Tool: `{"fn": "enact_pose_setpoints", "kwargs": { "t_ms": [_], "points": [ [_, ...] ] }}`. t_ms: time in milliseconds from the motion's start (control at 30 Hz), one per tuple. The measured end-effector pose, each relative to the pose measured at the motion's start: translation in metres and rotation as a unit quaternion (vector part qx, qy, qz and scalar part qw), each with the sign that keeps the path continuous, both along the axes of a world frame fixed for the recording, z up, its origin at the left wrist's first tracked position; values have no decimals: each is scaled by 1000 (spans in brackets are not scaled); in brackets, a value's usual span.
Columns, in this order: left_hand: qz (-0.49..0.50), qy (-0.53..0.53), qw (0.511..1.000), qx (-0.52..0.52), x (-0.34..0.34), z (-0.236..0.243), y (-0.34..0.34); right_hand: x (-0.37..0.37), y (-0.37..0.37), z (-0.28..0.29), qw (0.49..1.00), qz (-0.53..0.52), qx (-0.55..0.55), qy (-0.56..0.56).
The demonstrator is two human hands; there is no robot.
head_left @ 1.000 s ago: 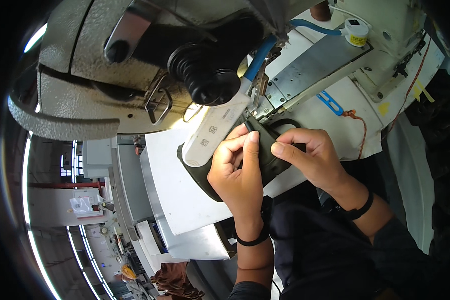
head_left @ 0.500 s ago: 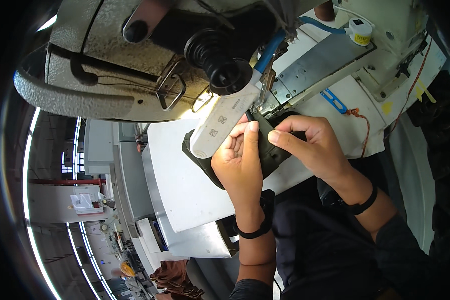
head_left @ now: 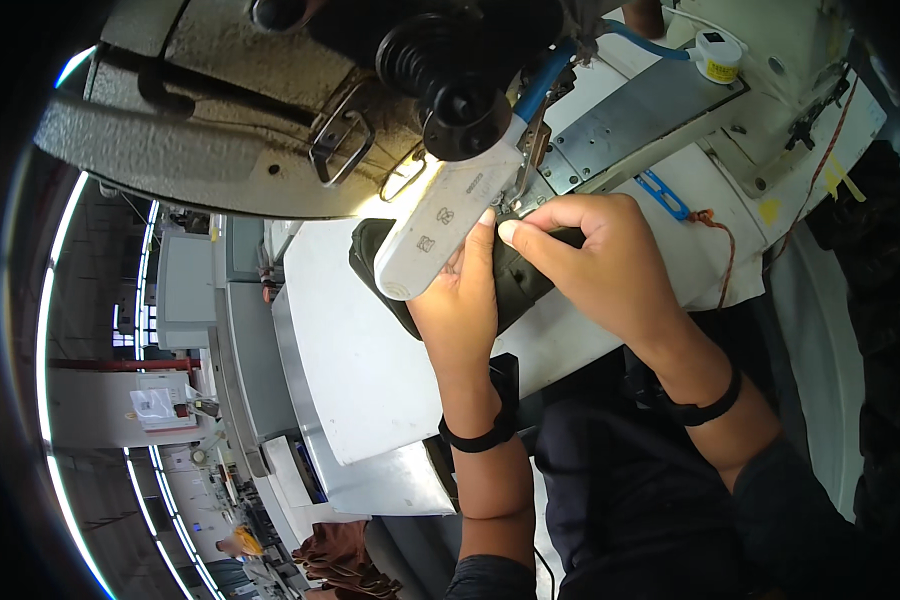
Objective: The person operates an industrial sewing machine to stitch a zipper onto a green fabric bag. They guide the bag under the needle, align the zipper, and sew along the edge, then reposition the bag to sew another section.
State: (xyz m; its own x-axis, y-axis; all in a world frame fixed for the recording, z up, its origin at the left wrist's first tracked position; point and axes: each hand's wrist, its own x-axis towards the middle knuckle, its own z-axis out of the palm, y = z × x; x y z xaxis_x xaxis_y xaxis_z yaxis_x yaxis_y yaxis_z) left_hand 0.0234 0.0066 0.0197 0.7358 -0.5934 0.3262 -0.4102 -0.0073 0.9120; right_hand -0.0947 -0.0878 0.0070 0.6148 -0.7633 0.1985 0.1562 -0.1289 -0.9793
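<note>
A dark olive piece of fabric lies on the white table under the sewing machine. My left hand grips it from the left, thumb on top close to the presser foot; most of its fingers are hidden behind a white bar-shaped part. Thumb and forefinger of my right hand pinch the fabric just right of the foot. Both fingertips are close together, near the needle area. The needle itself cannot be made out.
The white bar-shaped part with a blue tube slants down over my left hand. Right of the machine bed lies a blue thread snipper on an orange cord. The white tabletop reaches left; brown fabric lies beyond at lower left.
Both hands have moved with the fabric up toward the presser foot. My right fingertips have come closer to my left thumb. The whole view has shifted slightly.
</note>
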Motion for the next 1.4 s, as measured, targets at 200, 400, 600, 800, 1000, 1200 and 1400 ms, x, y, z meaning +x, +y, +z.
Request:
{"fn": "enact_pose_setpoints", "kwargs": {
  "t_ms": [200,400,600,800,1000,1200,1400],
  "points": [
    [53,-200,976,73,-30,12,11,-27,-13,-9,990,121,70,-21],
    [28,-479,863,155,-50,-18,44,-29,-25,-27,979,189,42,-70],
    [104,-574,797,158,-46,-17,41,-32,-6,-4,984,148,65,-81],
    [89,-553,816,142,-37,-17,41,-31,4,-4,980,134,110,-93],
    [66,-538,831,122,-41,-12,40,-34,1,-2,981,135,123,-72],
    [66,-508,851,120,-35,-14,37,-23,-5,0,977,147,139,-74],
    [75,-487,860,131,-29,-15,28,-13,-16,-6,985,113,107,-77]
  ]
}}
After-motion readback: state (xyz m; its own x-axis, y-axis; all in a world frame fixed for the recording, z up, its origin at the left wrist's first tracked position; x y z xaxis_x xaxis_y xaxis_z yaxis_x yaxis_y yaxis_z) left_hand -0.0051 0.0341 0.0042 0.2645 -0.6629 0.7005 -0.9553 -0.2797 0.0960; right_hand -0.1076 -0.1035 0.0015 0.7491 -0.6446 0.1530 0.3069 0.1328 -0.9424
